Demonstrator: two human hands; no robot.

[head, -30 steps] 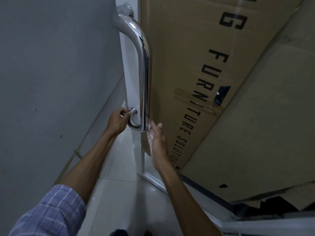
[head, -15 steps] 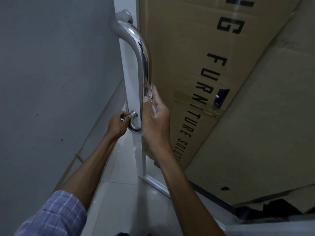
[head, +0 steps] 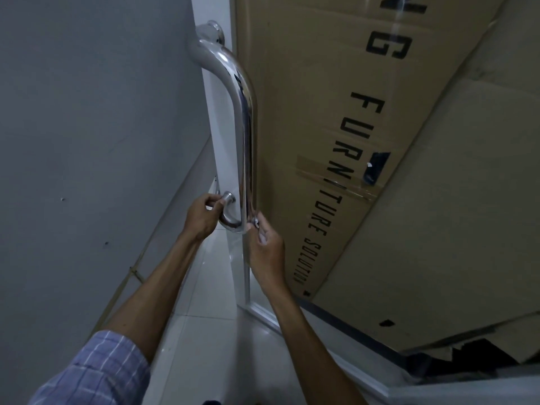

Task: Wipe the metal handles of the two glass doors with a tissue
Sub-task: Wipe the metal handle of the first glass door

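Handle (head: 247,133) of polished metal, upright on the edge of the glass door (head: 222,147), with both hands at its lower end.

Largest is the grey wall (head: 87,127) on the left, then the brown cardboard box (head: 321,112) with black lettering seen behind the glass on the right, and the pale tiled floor (head: 210,302) below. The left hand (head: 201,217) has its grip curled round the handle's lower mount, thumb close to the round fixing. The right hand (head: 266,252) touches the bottom of the bar just beside it, its grip narrow, fingers pinching a small white tissue (head: 257,225), mostly hidden. A blue checked sleeve (head: 93,372) shows at bottom left.
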